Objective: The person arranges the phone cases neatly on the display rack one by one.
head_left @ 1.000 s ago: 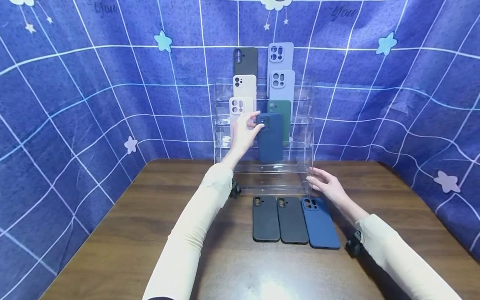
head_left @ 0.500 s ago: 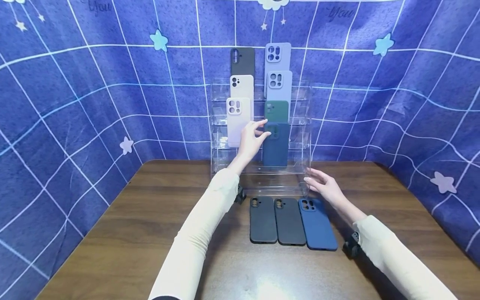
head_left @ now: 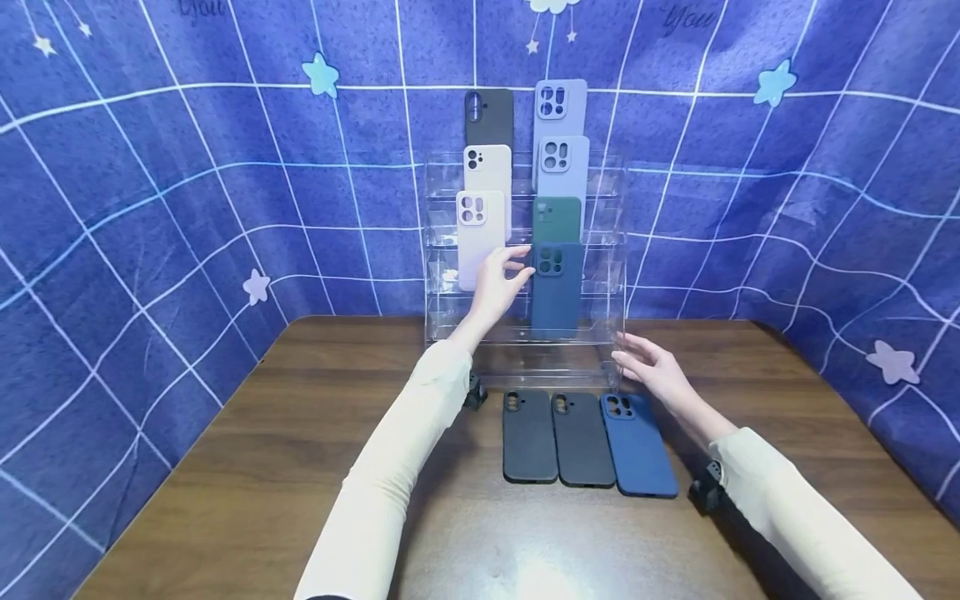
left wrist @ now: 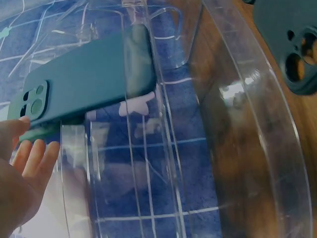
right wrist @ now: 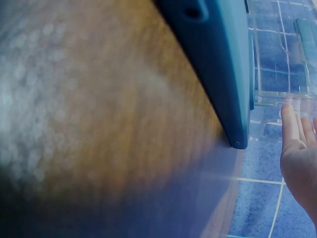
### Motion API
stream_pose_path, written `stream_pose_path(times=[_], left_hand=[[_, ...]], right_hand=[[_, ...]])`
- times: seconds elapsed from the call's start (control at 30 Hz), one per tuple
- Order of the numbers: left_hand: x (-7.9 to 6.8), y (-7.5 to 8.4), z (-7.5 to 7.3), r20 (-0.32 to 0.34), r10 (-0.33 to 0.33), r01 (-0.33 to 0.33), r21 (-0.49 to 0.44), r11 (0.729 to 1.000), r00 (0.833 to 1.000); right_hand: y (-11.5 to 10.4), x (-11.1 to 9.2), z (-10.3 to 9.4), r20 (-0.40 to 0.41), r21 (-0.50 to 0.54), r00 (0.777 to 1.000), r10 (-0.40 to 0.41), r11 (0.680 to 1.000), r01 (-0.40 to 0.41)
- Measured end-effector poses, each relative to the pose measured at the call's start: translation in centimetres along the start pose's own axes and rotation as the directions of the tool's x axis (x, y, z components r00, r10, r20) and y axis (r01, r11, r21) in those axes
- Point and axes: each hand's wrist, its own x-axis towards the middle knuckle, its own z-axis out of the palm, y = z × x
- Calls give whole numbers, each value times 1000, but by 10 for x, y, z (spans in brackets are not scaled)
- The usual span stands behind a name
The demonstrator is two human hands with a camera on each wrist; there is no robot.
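Note:
A dark blue phone case (head_left: 556, 292) stands in a lower tier of the clear tiered display rack (head_left: 517, 336), overlapping the green phone case (head_left: 557, 218) behind it. My left hand (head_left: 495, 287) is at its upper left edge. In the left wrist view, the left thumb lies right at the camera cutout of the blue case (left wrist: 94, 74), with relaxed fingers (left wrist: 37, 158) below. My right hand (head_left: 656, 371) rests with extended fingers at the rack's lower right side. In the right wrist view, the right fingers (right wrist: 290, 124) reach the clear plastic.
Two black phone cases (head_left: 529, 437) and another blue phone case (head_left: 641, 446) lie in a row on the wooden table (head_left: 300, 467) before the rack. Higher tiers hold a dark grey case (head_left: 489, 117), white cases (head_left: 480, 237) and lavender cases (head_left: 564, 179). A blue gridded cloth (head_left: 225, 208) hangs behind.
My left hand lowered the dark blue case to the right and down into the rack, in front of the green one; its fingertips then drew back to the case's left edge. The right hand stayed put.

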Motion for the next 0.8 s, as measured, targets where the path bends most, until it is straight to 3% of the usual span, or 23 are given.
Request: stream_pose_path(times=[0.4, 0.8], left_hand=[[-28, -11, -21, 15, -51, 52, -91, 994, 999], [-71, -14, -31, 120, -32, 47, -128, 991, 992]], right_hand=[[-5, -3, 2, 7, -13, 1000, -8, 1000, 8], [-5, -4, 2, 11, -1, 1000, -24, 1000, 24]])
